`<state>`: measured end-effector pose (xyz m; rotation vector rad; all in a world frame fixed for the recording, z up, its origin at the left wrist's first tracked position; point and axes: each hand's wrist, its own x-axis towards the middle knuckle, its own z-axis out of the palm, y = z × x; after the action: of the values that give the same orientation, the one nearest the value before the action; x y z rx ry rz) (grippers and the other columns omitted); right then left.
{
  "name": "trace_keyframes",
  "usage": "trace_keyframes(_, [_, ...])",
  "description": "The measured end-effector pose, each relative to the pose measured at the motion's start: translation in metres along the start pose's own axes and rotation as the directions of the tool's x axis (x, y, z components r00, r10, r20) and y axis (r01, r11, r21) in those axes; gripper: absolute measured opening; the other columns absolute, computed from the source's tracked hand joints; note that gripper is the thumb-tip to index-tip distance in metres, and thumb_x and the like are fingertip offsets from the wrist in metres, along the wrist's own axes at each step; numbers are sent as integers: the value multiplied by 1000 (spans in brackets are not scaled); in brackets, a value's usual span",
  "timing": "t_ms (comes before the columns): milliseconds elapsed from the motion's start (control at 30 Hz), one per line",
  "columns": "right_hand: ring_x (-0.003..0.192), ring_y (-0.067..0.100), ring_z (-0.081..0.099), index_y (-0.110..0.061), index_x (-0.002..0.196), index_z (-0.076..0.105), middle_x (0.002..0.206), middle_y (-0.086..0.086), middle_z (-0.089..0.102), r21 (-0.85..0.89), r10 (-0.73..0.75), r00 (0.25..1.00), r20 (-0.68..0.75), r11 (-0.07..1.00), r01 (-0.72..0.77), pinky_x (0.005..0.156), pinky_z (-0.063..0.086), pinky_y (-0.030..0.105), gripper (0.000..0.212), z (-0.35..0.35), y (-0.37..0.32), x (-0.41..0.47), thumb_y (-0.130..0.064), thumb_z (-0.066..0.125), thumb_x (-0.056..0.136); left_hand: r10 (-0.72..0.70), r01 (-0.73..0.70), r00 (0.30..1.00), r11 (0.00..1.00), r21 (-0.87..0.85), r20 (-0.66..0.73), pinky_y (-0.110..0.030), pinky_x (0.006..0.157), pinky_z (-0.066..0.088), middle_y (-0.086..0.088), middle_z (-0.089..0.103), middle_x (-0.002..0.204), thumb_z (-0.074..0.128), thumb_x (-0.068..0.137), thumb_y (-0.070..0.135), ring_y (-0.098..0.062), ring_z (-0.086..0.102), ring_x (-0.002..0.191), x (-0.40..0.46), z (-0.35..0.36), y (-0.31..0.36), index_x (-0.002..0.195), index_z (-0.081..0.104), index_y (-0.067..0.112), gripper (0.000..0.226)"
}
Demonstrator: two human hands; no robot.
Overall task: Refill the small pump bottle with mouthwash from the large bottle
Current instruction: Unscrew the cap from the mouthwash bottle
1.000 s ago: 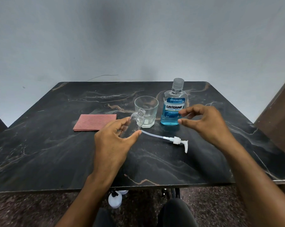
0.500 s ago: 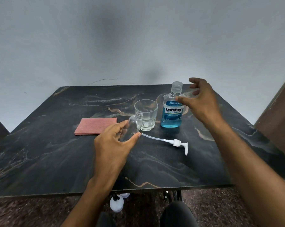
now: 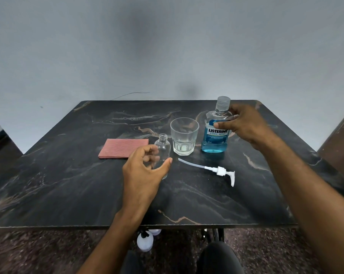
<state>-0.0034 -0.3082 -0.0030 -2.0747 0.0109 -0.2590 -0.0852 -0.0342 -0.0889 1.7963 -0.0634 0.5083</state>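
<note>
Your left hand (image 3: 145,171) curls around the small pump bottle (image 3: 162,150), which stands upright and uncapped on the dark marble table (image 3: 68,184); your fingers there are blurred, so how firm the grip is I cannot tell. Your right hand (image 3: 244,123) wraps the shoulder of the large mouthwash bottle (image 3: 214,133) (cap on, blue liquid low), thumb across its label. Between the two bottles stands a drinking glass (image 3: 184,135). The pump head (image 3: 220,171) lies on its side near your right forearm. A pink cloth (image 3: 123,148) lies left of the small bottle.
</note>
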Motion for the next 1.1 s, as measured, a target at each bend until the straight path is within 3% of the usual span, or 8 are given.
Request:
trace_keyframes(300, [91, 17, 73, -12, 108, 71, 97, 0, 76, 13, 23, 1000, 17, 1000, -23, 73, 56, 31, 43, -2, 5, 5, -14, 89, 69, -57, 57, 998, 998, 8, 16, -20, 77, 59, 6, 72, 102, 90, 73, 32, -10, 73, 94, 0, 2, -16, 99, 61, 37, 40])
trace_keyframes(567, [89, 13, 74, -12, 108, 73, 97, -2, 78, 2, 18, 999, 28, 1000, -18, 88, 59, 39, 52, -5, 0, 2, -20, 92, 60, -50, 48, 998, 998, 44, 36, -10, 72, 55, 9, 70, 102, 88, 75, 35, -4, 71, 94, 0, 0, -14, 100, 58, 37, 40])
trace_keyframes(667, [93, 15, 73, -13, 107, 74, 101, -1, 77, 10, 0, 1000, -20, 1000, 0, 90, 58, 39, 50, -5, -3, -2, -21, 92, 61, -65, 63, 996, 997, 35, 63, -12, 78, 56, 9, 69, 105, 87, 76, 36, -4, 70, 97, -2, 0, -14, 104, 57, 37, 41])
trace_keyframes(800, [83, 7, 75, -17, 100, 76, 92, -6, 78, 32, -63, 996, -62, 997, 65, 83, 60, 33, 45, -13, -13, -10, -25, 92, 59, -72, 67, 994, 995, 68, 78, -23, 89, 58, 12, 65, 111, 87, 76, 39, -5, 67, 103, -3, -1, -14, 111, 56, 36, 46])
trace_keyframes(933, [81, 6, 75, -16, 95, 77, 88, -6, 78, 21, -136, 986, -99, 990, 139, 76, 60, 28, 43, -21, -25, -21, -30, 93, 57, -88, 78, 990, 992, 95, 108, -20, 93, 52, 17, 58, 121, 90, 70, 44, -4, 62, 110, -4, -1, -11, 126, 49, 39, 70])
trace_keyframes(1000, [83, 9, 75, -14, 94, 77, 87, -6, 79, 62, -175, 979, -106, 981, 182, 75, 61, 28, 43, -24, -31, -28, -29, 94, 57, -39, 34, 998, 996, 86, 55, -22, 101, 48, 15, 53, 126, 91, 68, 43, -6, 58, 116, -7, -3, -6, 131, 46, 34, 78])
trace_keyframes(1100, [83, 6, 75, -17, 95, 78, 87, -11, 79, 140, -242, 966, -95, 957, 254, 70, 59, 20, 44, -24, -40, -42, -31, 92, 56, 143, -136, 987, 987, 87, -80, -30, 106, 47, 18, 46, 125, 86, 76, 36, -12, 54, 121, -11, -10, 10, 131, 49, 28, 67])
